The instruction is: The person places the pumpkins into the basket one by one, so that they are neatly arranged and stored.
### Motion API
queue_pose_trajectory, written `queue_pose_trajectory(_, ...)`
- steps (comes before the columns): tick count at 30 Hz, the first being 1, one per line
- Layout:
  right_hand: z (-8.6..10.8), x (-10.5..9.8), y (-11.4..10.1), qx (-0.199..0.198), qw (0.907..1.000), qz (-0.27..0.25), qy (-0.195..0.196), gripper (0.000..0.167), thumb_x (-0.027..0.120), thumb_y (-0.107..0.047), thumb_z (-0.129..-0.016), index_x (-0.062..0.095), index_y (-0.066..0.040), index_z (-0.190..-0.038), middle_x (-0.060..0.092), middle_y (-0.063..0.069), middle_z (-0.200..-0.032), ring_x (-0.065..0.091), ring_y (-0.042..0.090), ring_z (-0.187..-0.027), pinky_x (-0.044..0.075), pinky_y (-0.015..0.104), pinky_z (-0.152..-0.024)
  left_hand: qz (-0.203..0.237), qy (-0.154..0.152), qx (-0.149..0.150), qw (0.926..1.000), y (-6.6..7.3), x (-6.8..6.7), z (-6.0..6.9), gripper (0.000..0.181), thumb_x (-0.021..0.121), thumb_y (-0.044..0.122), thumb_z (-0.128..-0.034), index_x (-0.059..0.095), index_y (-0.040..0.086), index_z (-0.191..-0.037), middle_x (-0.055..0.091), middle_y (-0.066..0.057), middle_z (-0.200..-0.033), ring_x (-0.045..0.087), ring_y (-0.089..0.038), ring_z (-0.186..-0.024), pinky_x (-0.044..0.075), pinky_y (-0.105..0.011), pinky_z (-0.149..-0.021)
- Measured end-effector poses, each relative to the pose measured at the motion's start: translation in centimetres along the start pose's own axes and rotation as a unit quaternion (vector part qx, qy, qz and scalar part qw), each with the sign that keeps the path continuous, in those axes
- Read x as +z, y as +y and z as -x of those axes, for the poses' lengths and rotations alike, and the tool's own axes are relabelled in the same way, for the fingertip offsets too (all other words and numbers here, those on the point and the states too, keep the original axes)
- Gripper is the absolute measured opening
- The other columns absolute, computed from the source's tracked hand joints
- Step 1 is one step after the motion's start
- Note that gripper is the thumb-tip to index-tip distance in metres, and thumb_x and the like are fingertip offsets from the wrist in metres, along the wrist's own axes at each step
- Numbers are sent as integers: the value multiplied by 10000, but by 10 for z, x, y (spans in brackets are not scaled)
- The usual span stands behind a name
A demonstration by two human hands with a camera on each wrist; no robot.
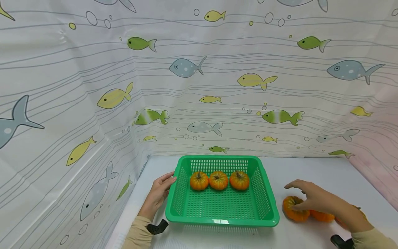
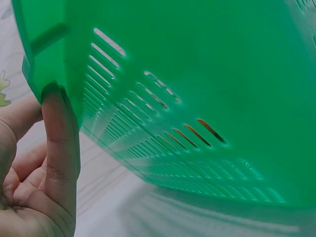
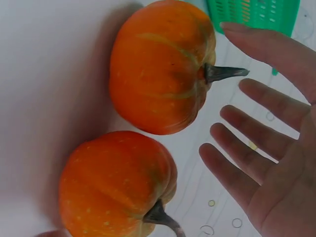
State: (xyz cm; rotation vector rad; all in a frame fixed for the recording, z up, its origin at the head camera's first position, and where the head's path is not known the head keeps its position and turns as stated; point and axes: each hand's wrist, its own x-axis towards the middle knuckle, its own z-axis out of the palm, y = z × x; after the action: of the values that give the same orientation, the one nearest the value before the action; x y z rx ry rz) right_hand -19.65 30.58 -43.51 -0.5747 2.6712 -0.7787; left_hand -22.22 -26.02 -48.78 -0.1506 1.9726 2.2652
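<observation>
Slotted plastic basket point(image 1: 248, 222) holds three ribbed pumpkins point(image 1: 218, 180). Left hand point(image 1: 158, 193) pinches its nine-o'clock rim; right hand point(image 1: 318, 197), spread, hovers by four-o'clock round pumpkins point(image 1: 293, 213)

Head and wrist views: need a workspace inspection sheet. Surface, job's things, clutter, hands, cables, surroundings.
Surface: white tabletop.
Job's things: green basket with three orange pumpkins in a row; at least three more pumpkins to its right, partly hidden by the right hand.
Clutter: nothing seen.
Hands: left hand holds the basket's left rim; right hand over the outside pumpkins, fingers spread, nothing gripped.
Cables: nothing seen.
Surroundings: white fish-print sheeting behind and alongside.
</observation>
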Motion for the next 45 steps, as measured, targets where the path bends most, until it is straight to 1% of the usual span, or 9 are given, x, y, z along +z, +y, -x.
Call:
queue_pose_trajectory(4, 2, 0, 7, 83, 9999, -51, -80, 677, 923, -320, -758, 641, -40, -1307, 604, 243, -1368, 574, 510, -1224, 572, 661, -926, 18, 49, -17, 10000, -1, 0, -1, 555, 690, 138, -997, 495, -2, -1497, 758, 25, -1076, 751, -79, -882, 644, -238, -753)
queue_pose_trajectory(13, 5, 5, 16, -199, 9995, -145, -211, 680, 909, -284, -770, 622, -9, -1322, 625, 222, -1331, 579, 490, -1201, 588, 617, -907, -2, -13, 32, 10000, -1, 0, 0, 553, 681, 139, -1004, 486, -10, -1500, 757, 37, -1074, 751, -72, -877, 642, -233, -746)
queue_pose_trajectory(22, 7, 9, 20, -148, 9983, -304, -485, 677, 909, -228, -760, 611, -26, -1334, 644, 165, -1314, 610, 398, -1163, 583, 606, -924, 4, -14, 34, 10000, -1, 0, -1, 534, 670, 133, -1011, 492, -4, -1496, 758, 44, -1069, 750, -68, -870, 640, -225, -735)
queue_pose_trajectory(24, 7, 10, 20, -176, 9983, -278, -488, 675, 909, -227, -758, 614, -36, -1333, 650, 143, -1309, 625, 342, -1137, 607, 526, -920, 4, -15, 42, 10000, -1, 0, 0, 533, 668, 131, -1012, 492, -6, -1496, 758, 42, -1068, 750, -69, -870, 640, -224, -734)
queue_pose_trajectory(26, 8, 11, 21, -221, 9983, -261, -482, 674, 909, -232, -757, 616, -45, -1334, 655, 119, -1306, 631, 251, -1110, 614, 376, -909, 0, -20, 54, 10000, -1, 0, 0, 532, 666, 129, -1013, 491, -8, -1496, 757, 39, -1067, 750, -69, -869, 640, -224, -732)
queue_pose_trajectory(30, 9, 12, 24, -267, 9986, -159, -428, 686, 912, -255, -754, 620, -53, -1341, 664, 100, -1317, 601, 57, -1078, 532, 165, -856, -2, -54, 81, 10000, -1, 0, 0, 534, 662, 127, -1015, 486, -13, -1499, 755, 41, -1065, 749, -69, -872, 639, -223, -735)
queue_pose_trajectory(33, 8, 13, 26, -255, 9989, -56, -380, 694, 917, -277, -751, 625, -54, -1340, 669, 102, -1321, 575, 8, -1072, 528, 169, -854, 3, -78, 82, 9999, -1, 0, 0, 539, 662, 130, -1015, 482, -15, -1502, 755, 44, -1061, 748, -69, -874, 640, -224, -741)
queue_pose_trajectory(39, 8, 14, 26, -335, 9991, 40, -267, 687, 917, -304, -753, 633, -58, -1328, 679, 77, -1303, 574, -3, -1070, 536, 176, -855, -5, -113, 64, 9999, -1, 0, 0, 548, 665, 140, -1015, 476, -13, -1506, 755, 41, -1063, 752, -70, -878, 641, -225, -746)
queue_pose_trajectory(45, 8, 14, 23, -402, 9991, 58, -139, 686, 911, -343, -759, 633, -75, -1326, 669, 58, -1290, 592, 42, -1066, 571, 197, -843, -14, -145, 74, 9999, -1, -1, 0, 552, 665, 140, -1016, 472, -17, -1508, 754, 39, -1063, 752, -72, -881, 642, -229, -751)
